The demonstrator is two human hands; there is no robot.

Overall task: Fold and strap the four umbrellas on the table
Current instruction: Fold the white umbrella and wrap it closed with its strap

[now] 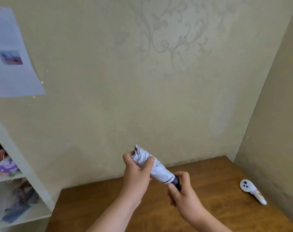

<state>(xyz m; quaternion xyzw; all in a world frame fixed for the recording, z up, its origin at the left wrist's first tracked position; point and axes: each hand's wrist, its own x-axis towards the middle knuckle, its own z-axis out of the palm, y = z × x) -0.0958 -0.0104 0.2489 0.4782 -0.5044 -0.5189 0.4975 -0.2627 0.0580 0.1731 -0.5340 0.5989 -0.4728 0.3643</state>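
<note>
The right hand (181,188) grips the dark handle (177,181) of a folded white umbrella (156,168), held tilted above the table (108,206). The left hand (137,171) wraps its fingers around the cloth near the tip. A white controller (253,191) lies near the table's right edge.

Most of the wooden table (217,213) is bare, so there's lots of room to move around on it. The only thing lying on it is a white controller (253,191) over near the right wall (276,114). The back wall (125,97) closes off the far edge, so that corner is boxed in on two sides. On the left, a white shelf unit (33,181) stuffed with things stands right beside the table's left edge.
</note>
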